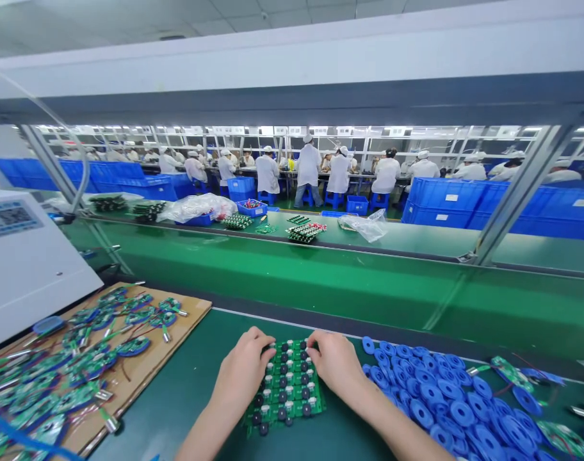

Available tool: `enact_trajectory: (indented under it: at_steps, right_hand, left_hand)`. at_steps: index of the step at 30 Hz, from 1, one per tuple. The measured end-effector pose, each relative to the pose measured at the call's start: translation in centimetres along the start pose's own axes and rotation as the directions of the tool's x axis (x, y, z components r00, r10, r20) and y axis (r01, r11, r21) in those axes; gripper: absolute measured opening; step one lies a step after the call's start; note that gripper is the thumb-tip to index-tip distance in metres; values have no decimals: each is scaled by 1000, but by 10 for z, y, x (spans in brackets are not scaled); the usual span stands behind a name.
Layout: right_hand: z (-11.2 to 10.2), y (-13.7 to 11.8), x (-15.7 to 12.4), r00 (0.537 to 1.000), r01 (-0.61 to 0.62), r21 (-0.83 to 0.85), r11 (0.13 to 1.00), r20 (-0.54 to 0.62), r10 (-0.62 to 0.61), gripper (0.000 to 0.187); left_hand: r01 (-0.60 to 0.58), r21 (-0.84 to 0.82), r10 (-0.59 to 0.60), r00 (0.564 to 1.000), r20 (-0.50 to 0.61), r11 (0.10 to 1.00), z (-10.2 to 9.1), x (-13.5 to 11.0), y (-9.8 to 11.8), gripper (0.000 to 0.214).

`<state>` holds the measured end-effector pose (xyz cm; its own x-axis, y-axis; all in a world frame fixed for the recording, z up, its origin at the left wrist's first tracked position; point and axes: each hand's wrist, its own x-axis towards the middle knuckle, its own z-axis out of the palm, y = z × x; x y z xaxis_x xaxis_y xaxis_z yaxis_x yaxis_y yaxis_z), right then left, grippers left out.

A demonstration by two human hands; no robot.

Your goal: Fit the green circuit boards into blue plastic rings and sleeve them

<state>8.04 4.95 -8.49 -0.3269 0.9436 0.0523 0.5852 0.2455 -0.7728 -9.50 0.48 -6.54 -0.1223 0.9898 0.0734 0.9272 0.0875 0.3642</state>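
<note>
A green circuit board panel (292,378) with rows of round black parts and small white parts lies on the green worktop in front of me. My left hand (244,365) grips its upper left edge, thumb and fingers drawn together. At the upper right edge, my right hand (333,360) pinches the panel in the same way. The fingertips partly cover the board's far corners. Close to my right forearm is a heap of blue plastic rings (446,390).
Left of me, wired round circuit boards (90,352) cover a cardboard sheet (196,312), beside a white machine (27,262). More wired boards (513,371) lie at the right. Beyond the green barrier (253,275) are stacked board panels (304,234), blue bins (440,198) and several seated workers.
</note>
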Motion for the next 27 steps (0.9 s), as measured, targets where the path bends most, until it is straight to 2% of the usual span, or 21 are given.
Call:
enact_trajectory:
  at_steps: [4, 8, 10, 14, 16, 18, 20, 23, 27]
  right_hand:
    - [4, 2, -2, 1000, 11, 19, 1000, -8, -11, 12]
    - [3, 5, 3, 999, 41, 229, 973, -5, -41, 5]
    - [1, 6, 8, 999, 26, 387, 922, 19, -36, 11]
    - [-9, 7, 14, 997, -45, 666, 744, 77, -9, 29]
    - [-14, 8, 15, 995, -67, 740, 670, 102, -14, 37]
    - [-16, 9, 15, 992, -85, 767, 636, 126, -19, 42]
    - [-15, 9, 14, 990, -99, 754, 649, 142, -15, 44]
    - [-8, 6, 13, 990, -95, 658, 747, 143, 1, 41]
    - [9, -3, 12, 995, -18, 390, 921, 94, -21, 15]
  left_hand:
    - [27, 83, -30, 999, 31, 996, -7, 2, 9, 23]
    - [66, 152, -74, 996, 49, 986, -7, 9, 9, 14]
    - [76, 180, -86, 995, 51, 981, -6, 12, 8, 13]
    - [64, 251, -71, 997, 17, 966, -3, 9, 10, 14]
    - [50, 292, -53, 999, 3, 955, -3, 6, 15, 13]
    - [30, 323, -31, 1000, -2, 946, -5, 3, 19, 14]
    - [16, 323, -14, 1000, -6, 946, -8, 1, 20, 18]
    - [35, 250, -31, 999, -18, 968, -14, -1, 15, 19]
    - [78, 148, -81, 997, 19, 986, -16, -6, 3, 14]
